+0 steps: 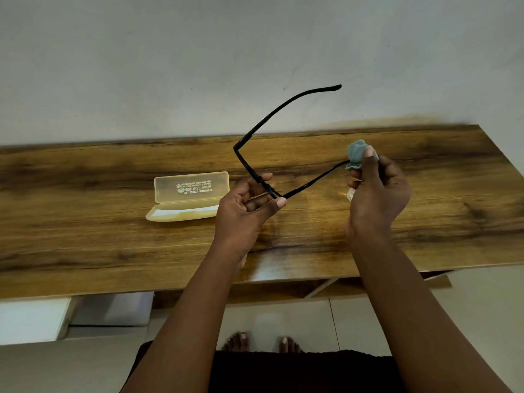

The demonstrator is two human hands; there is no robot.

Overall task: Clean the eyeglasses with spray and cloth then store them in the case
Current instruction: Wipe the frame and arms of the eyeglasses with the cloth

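Black eyeglasses [283, 106] hang in the air above the wooden table, arms unfolded. My left hand [249, 205] pinches the front frame near one hinge between thumb and fingers. My right hand [377, 191] pinches a grey-green cloth [355, 154] around the tip of the nearer arm of the glasses. The other arm points up and to the right. A translucent yellow case [187, 199] lies open on the table to the left of my left hand, its lid tipped back. No spray bottle is plainly visible; something pale shows just behind my right hand.
The wooden table [85, 222] runs across the view with its back edge against a white wall [198, 52]. White boxes sit under the table at the left. My feet stand on a tiled floor below.
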